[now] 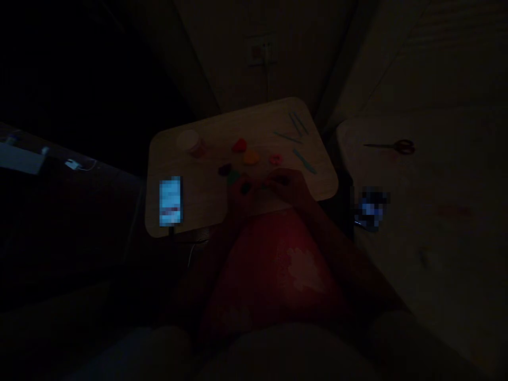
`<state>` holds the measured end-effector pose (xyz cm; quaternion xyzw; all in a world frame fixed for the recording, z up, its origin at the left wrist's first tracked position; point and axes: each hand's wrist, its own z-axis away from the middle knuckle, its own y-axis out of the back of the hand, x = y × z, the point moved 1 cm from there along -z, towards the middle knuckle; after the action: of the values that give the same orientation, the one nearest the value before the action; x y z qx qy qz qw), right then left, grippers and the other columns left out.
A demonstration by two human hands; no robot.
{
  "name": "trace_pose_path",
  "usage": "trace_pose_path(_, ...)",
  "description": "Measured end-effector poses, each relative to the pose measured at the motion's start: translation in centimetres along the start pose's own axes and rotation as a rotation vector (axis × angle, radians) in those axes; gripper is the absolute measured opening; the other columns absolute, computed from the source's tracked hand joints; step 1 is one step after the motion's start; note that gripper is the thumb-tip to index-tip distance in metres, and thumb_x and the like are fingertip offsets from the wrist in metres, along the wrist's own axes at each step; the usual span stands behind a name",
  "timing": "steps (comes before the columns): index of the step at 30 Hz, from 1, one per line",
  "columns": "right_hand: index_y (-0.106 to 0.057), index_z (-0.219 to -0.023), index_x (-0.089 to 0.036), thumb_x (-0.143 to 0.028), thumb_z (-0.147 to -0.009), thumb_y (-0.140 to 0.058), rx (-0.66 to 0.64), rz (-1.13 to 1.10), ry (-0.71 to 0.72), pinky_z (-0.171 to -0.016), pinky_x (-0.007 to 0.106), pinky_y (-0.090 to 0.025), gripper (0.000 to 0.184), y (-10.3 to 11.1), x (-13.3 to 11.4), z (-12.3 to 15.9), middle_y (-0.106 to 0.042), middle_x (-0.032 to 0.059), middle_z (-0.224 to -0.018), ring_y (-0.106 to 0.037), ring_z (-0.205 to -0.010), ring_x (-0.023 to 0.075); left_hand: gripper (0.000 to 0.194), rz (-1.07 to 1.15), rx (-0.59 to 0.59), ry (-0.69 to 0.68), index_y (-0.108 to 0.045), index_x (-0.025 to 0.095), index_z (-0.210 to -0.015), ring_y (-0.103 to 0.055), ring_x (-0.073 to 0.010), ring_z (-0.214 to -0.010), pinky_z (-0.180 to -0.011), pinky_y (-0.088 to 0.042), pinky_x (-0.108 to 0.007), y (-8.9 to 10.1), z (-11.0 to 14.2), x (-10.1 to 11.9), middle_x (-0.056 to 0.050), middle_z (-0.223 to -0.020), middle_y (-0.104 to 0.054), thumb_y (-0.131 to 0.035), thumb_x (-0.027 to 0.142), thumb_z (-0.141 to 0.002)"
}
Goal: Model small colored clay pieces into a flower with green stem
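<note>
The scene is very dark. Both hands meet at the near edge of a small wooden table [190,159]. My left hand [239,197] and my right hand [288,186] are curled together around a small dark green lump [246,187] that looks like modelling clay. Just beyond the hands lie more clay pieces: a red one [239,145], an orange one [251,157], a pink ring [275,159] and a dark one [224,169]. How each finger grips is lost in the dark.
A lit phone [171,201] lies on the table's left with a cable off the near edge. A small tub [189,141] and thin modelling tools [297,124] sit farther back. Red-handled scissors [397,146] lie on the surface to the right.
</note>
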<state>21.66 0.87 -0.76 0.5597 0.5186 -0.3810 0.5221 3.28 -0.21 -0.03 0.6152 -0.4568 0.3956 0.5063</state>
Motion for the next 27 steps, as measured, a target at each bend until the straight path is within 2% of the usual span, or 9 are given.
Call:
trace_pose_path(3,-0.080,-0.082,-0.019,-0.048,-0.081,-0.079,0.009,-0.018,-0.008,-0.064,0.029,-0.050,0.029,0.09,-0.25,0.02,-0.078,0.0060,-0.077,-0.068,-0.069,0.0186,0.026,0.006,0.013,-0.013,-0.061,0.020,-0.070,-0.053,-0.0132,-0.068,-0.066,-0.045,-0.026,0.04,0.01,-0.04,0.002,-0.069,-0.059,-0.077,0.034,-0.085)
trace_pose_path(10,-0.077,-0.078,-0.018,-0.050,-0.082,-0.077,0.015,0.006,-0.020,-0.061,0.029,-0.047,0.032,0.21,-0.08,-0.03,-0.073,0.0039,-0.070,-0.063,-0.065,0.0169,0.015,-0.028,-0.083,-0.115,-0.071,0.020,-0.083,-0.059,-0.0161,-0.077,-0.074,-0.048,-0.029,-0.10,0.00,0.04,-0.001,-0.081,-0.066,-0.077,0.034,-0.083)
trace_pose_path(18,-0.076,-0.085,-0.018,-0.041,-0.081,-0.078,0.004,-0.127,0.007,-0.064,0.029,-0.049,0.023,0.06,0.13,0.00,-0.075,0.0039,-0.077,-0.065,-0.067,0.0163,0.021,0.011,-0.027,-0.067,-0.062,0.020,-0.070,-0.052,-0.0135,-0.069,-0.065,-0.043,-0.026,0.15,0.05,0.23,0.001,-0.070,-0.057,-0.076,0.028,-0.083)
trace_pose_path(22,-0.074,-0.084,-0.019,-0.042,-0.084,-0.076,-0.014,-0.133,-0.009,-0.063,0.029,-0.049,0.023,0.03,0.33,0.06,-0.072,0.0030,-0.074,-0.063,-0.067,0.0160,0.020,0.020,-0.007,-0.066,-0.062,0.019,-0.069,-0.051,-0.0123,-0.067,-0.065,-0.043,-0.026,0.20,0.13,0.33,0.002,-0.070,-0.056,-0.076,0.027,-0.082)
trace_pose_path(27,-0.072,-0.086,-0.021,-0.045,-0.084,-0.077,0.045,-0.170,-0.013,-0.060,0.028,-0.048,0.024,-0.01,0.62,-0.05,-0.070,0.0028,-0.077,-0.061,-0.067,0.0156,0.020,0.001,0.043,-0.021,-0.064,0.019,-0.070,-0.052,-0.0130,-0.068,-0.065,-0.043,-0.026,0.16,0.03,0.18,0.002,-0.070,-0.058,-0.078,0.029,-0.080)
